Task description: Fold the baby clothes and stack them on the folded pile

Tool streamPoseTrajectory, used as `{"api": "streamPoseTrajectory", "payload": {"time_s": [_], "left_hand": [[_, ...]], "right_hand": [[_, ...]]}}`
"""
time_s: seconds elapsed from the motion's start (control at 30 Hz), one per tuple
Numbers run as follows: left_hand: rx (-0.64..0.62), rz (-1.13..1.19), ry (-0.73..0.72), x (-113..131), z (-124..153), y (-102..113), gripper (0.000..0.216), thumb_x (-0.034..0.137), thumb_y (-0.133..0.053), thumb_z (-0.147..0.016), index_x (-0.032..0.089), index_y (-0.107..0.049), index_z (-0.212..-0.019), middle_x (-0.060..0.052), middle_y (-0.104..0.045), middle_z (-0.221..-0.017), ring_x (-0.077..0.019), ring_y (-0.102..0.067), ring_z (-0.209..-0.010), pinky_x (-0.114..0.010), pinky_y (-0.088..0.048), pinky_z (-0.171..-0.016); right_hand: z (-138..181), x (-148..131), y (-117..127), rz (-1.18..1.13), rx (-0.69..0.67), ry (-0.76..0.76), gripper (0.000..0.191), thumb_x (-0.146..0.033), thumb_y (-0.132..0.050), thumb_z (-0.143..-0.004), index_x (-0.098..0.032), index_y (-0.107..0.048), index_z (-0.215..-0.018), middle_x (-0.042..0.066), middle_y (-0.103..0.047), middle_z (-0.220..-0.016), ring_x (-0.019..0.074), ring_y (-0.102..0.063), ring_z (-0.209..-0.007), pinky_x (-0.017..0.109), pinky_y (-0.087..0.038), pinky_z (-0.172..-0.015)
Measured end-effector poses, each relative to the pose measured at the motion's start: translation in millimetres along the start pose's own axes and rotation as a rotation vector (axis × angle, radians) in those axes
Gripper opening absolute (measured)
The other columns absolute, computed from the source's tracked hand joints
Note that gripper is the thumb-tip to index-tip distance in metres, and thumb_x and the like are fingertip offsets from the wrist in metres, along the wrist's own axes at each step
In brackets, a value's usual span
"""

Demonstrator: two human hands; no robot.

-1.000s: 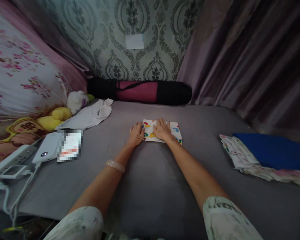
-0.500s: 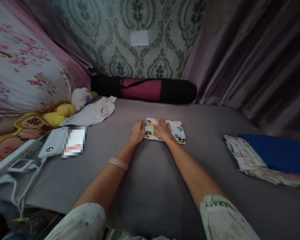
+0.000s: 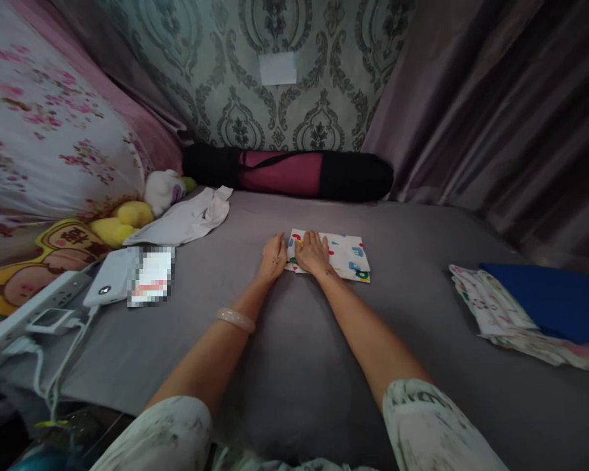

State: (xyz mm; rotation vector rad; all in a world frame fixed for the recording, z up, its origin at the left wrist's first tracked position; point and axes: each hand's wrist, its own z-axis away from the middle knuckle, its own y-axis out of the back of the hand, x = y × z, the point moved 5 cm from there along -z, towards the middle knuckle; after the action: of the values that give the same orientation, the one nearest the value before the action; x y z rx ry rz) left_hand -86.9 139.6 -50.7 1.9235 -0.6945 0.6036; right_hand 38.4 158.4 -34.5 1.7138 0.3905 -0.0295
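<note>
A folded white cloth (image 3: pixel 346 255) with colourful printed shapes lies flat on the grey sheet. My right hand (image 3: pixel 313 252) rests palm down on its left part, fingers stretched out and the thumb a little apart. Along the cloth's left edge stands my left hand (image 3: pixel 273 255), touching the edge with its fingers extended; its fingertips are partly hidden. Neither hand lifts the cloth. A pale bangle (image 3: pixel 236 320) circles my left forearm.
At right lies a stack of folded fabrics with a blue cloth (image 3: pixel 544 301) on top. To the left are a white garment (image 3: pixel 186 219), plush toys (image 3: pixel 161 190), a power bank (image 3: pixel 110 278) and a power strip (image 3: pixel 34 320) with cables. A long black-and-maroon bag (image 3: pixel 285 173) lies against the wall.
My right hand has slid a little left over the cloth, toward my left hand. My left hand stays at the left edge. The whole view has shifted slightly.
</note>
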Motion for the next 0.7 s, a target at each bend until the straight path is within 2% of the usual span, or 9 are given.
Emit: {"api": "streamPoseTrajectory", "payload": {"time_s": [0.23, 0.37, 0.5, 0.57, 0.7], "left_hand": [[-0.015, 0.040, 0.076, 11, 2, 8, 0.046, 0.032, -0.026, -0.096, 0.010, -0.051, -0.128, -0.015, -0.056, -0.130, -0.0215, -0.050, -0.124, -0.037, -0.036, -0.108], [-0.012, 0.079, 0.114, 18, 3, 14, 0.050, 0.036, -0.022, -0.097, 0.010, -0.052, -0.128, -0.014, -0.057, -0.130, -0.0202, -0.050, -0.124, -0.035, -0.036, -0.108], [-0.001, 0.099, 0.164, 18, 3, 17, 0.053, 0.038, -0.018, -0.098, 0.012, -0.053, -0.128, -0.012, -0.057, -0.132, -0.0198, -0.050, -0.125, -0.036, -0.036, -0.108], [0.001, 0.093, 0.179, 17, 3, 17, 0.054, 0.039, -0.016, -0.098, 0.012, -0.052, -0.130, -0.012, -0.055, -0.134, -0.0198, -0.048, -0.127, -0.036, -0.036, -0.109], [-0.015, 0.088, 0.185, 18, 4, 17, 0.056, 0.040, -0.015, -0.099, 0.011, -0.050, -0.132, -0.012, -0.053, -0.136, -0.0190, -0.047, -0.128, -0.034, -0.035, -0.110]], "right_hand": [[-3, -4, 10, 0.011, -0.087, 0.009, 0.057, -0.034, -0.026, -0.096, 0.000, -0.035, -0.141, 0.020, -0.032, -0.150, 0.0288, -0.024, -0.139, 0.047, -0.011, -0.112], [-5, -22, 16, 0.018, -0.047, 0.083, 0.055, -0.029, -0.029, -0.095, -0.001, -0.034, -0.142, 0.019, -0.030, -0.151, 0.0285, -0.022, -0.140, 0.044, -0.011, -0.112], [-1, -38, 9, 0.015, -0.105, 0.128, 0.055, -0.028, -0.025, -0.096, -0.002, -0.033, -0.144, 0.019, -0.028, -0.152, 0.0270, -0.021, -0.141, 0.044, -0.012, -0.112], [1, -40, 4, 0.027, -0.155, 0.122, 0.056, -0.029, -0.025, -0.096, -0.001, -0.032, -0.144, 0.019, -0.026, -0.152, 0.0267, -0.019, -0.141, 0.045, -0.012, -0.113], [3, -40, 0, 0.044, -0.161, 0.115, 0.057, -0.030, -0.023, -0.096, -0.002, -0.030, -0.145, 0.017, -0.024, -0.154, 0.0262, -0.018, -0.142, 0.044, -0.011, -0.113]]}}
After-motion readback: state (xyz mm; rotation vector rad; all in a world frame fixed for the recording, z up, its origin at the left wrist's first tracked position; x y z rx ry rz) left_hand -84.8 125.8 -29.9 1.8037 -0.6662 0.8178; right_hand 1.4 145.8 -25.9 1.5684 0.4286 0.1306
